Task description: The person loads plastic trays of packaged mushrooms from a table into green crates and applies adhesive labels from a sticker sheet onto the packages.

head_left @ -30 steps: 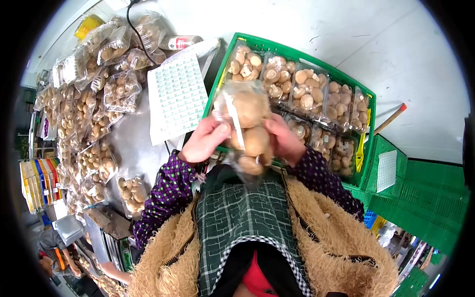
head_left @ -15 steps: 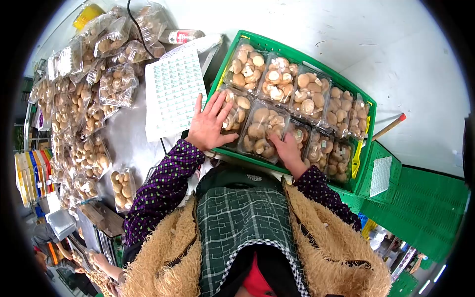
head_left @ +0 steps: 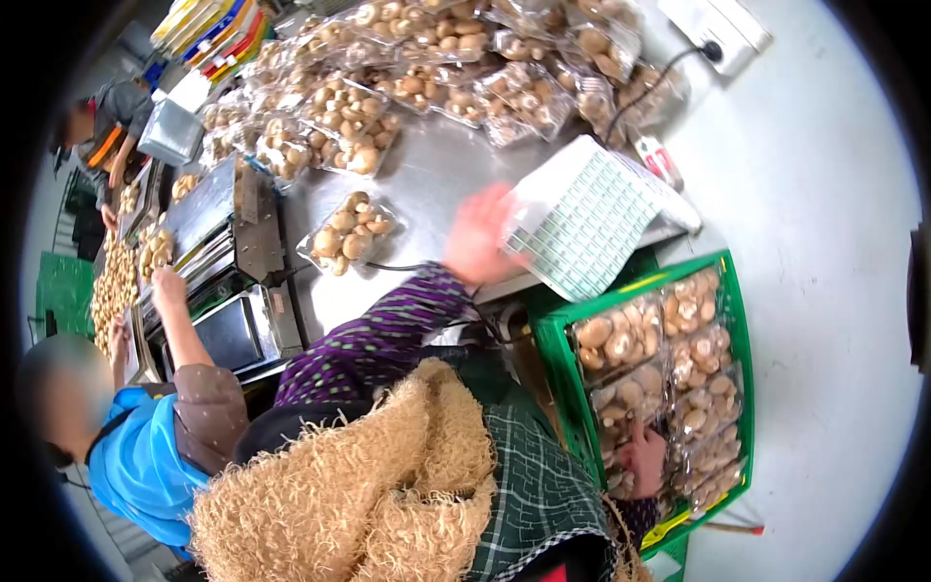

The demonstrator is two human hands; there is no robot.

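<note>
My left hand (head_left: pixel 482 236), blurred by motion, is over the steel table beside the left edge of a label sheet (head_left: pixel 587 228). Its fingers look spread and nothing shows in them. My right hand (head_left: pixel 642 460) rests on packs of mushrooms inside the green crate (head_left: pixel 742 388), one finger stretched out. Under and around it lie clear-wrapped packs in rows, among them an upper left pack (head_left: pixel 618 337). A single wrapped mushroom pack (head_left: pixel 349 233) lies on the steel table to the left of my left hand.
Many wrapped packs (head_left: pixel 349 116) are heaped along the table's far side. A black cable runs to a wall socket (head_left: pixel 713 50). At left stand a metal wrapping machine (head_left: pixel 208 213) and a person in a blue garment (head_left: pixel 145 466); another person (head_left: pixel 116 126) works farther back.
The view has swung left. The pack held a second ago lies in the crate. My left hand has left the crate for the table; my right hand remains in the crate.
</note>
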